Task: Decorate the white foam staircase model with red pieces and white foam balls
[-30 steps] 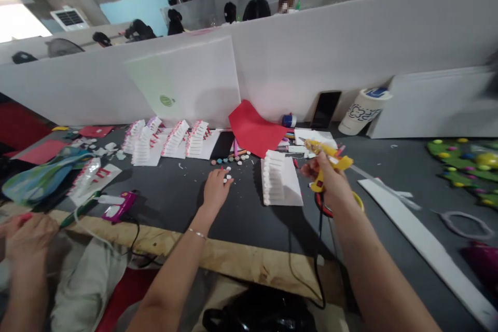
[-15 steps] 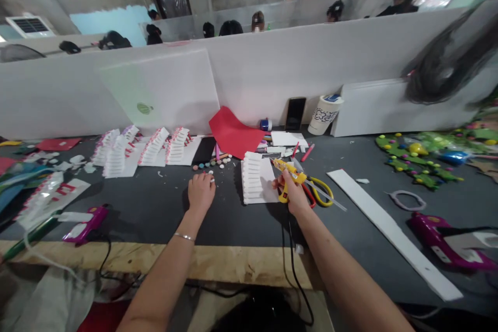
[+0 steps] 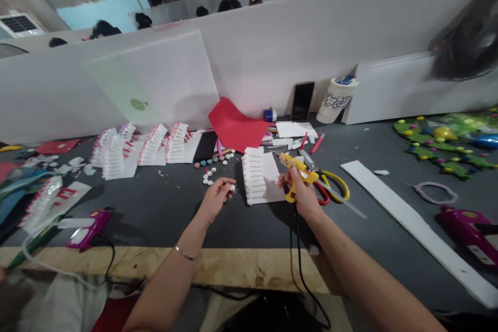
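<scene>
My left hand (image 3: 215, 199) pinches a small white disc (image 3: 232, 187) between its fingertips, just left of a white sheet (image 3: 272, 181) bearing a stepped stack of white strips (image 3: 253, 175). Several white and coloured discs (image 3: 208, 176) lie beside that hand. My right hand (image 3: 301, 192) grips a yellow hot glue gun (image 3: 295, 170), nozzle pointing left, above the sheet's right edge. Its black cord (image 3: 296, 251) hangs down from the grip. Part of the gun's handle is hidden by my fingers.
Yellow-and-red-handled scissors (image 3: 330, 187) lie right of my right hand. Finished white strip stacks (image 3: 155, 148), a red sheet (image 3: 235, 124), a phone (image 3: 302, 101) and a cup (image 3: 335, 99) stand behind. A wooden table edge (image 3: 194, 264) runs along the front.
My left hand has lifted off the table with a small white disc in its fingertips. My right hand still holds the glue gun, and the view has shifted slightly.
</scene>
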Tool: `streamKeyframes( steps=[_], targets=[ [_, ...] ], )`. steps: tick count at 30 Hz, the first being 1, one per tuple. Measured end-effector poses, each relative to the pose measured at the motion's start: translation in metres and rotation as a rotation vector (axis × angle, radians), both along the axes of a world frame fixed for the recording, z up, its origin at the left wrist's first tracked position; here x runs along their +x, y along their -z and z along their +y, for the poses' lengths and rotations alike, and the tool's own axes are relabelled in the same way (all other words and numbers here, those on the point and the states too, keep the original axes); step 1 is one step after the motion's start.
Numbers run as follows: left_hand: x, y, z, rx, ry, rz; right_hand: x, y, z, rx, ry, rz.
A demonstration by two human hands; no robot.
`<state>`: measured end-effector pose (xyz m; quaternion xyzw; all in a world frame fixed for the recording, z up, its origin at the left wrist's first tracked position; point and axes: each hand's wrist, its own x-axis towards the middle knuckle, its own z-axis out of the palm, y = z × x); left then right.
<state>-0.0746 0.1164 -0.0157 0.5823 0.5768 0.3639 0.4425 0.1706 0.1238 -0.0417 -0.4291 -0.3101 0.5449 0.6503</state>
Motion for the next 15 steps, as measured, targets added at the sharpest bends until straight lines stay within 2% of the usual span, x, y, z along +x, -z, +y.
streamKeyframes(
  steps=[5, 8, 9, 11, 13, 15],
  targets=[
    [-0.008, -0.006, -0.005, 0.116, 0.199, 0.423, 0.001, -0.003, -0.002, -0.024, 0.04, -0.037],
    [-0.008, -0.006, -0.004, 0.215, 0.198, 0.51, 0.002, -0.005, -0.003, -0.02, 0.031, -0.03],
    [-0.009, -0.006, -0.003, 0.256, 0.141, 0.517, 0.002, -0.005, -0.004, -0.015, 0.026, -0.031],
    [-0.013, -0.008, -0.003, 0.324, -0.057, 0.489, 0.003, -0.004, -0.005, -0.014, 0.018, -0.042],
    [-0.02, -0.013, -0.004, 0.349, -0.282, 0.418, 0.003, -0.005, -0.005, -0.02, 0.026, -0.05],
    [-0.028, -0.019, -0.007, 0.339, -0.434, 0.36, 0.003, -0.006, -0.005, -0.022, 0.035, -0.043]
  ],
)
